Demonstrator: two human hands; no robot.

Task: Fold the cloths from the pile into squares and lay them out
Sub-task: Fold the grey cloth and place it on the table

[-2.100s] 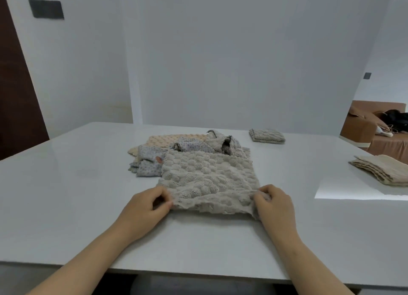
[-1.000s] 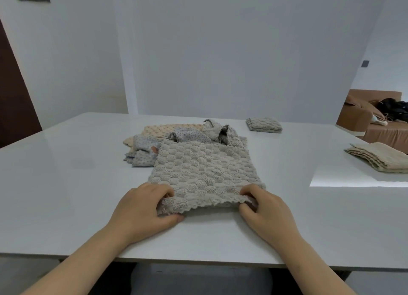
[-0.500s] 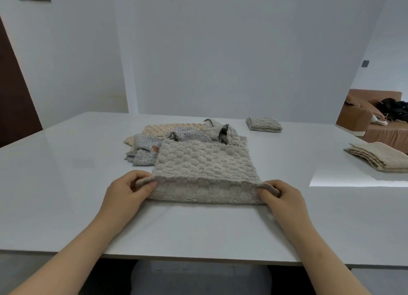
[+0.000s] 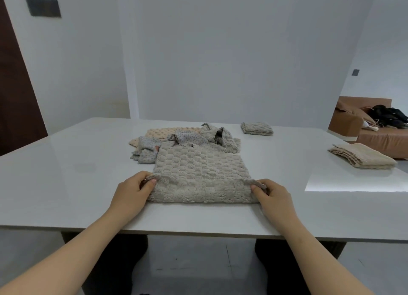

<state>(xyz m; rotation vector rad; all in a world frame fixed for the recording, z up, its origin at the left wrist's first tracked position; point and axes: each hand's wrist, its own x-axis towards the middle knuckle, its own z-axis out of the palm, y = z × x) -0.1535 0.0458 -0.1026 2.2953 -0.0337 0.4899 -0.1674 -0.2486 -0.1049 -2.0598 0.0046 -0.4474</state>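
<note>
A grey bubble-textured cloth (image 4: 201, 171) lies on the white table (image 4: 66, 180) in front of me, its near edge lifted and rolled over. My left hand (image 4: 132, 191) pinches the cloth's near left corner. My right hand (image 4: 273, 195) pinches the near right corner. Behind the cloth lies the pile (image 4: 183, 140): a peach cloth, a spotted grey one and a crumpled grey one. The cloth's far edge overlaps the pile.
A folded grey cloth (image 4: 257, 128) sits at the table's far side. A folded beige stack (image 4: 362, 155) lies near the right edge. A brown sofa (image 4: 375, 127) with dark items stands beyond the table on the right.
Both hands took the cloth's near edge by its corners, lifted it off the table and carried it a little away from me, so the near part folds over.
</note>
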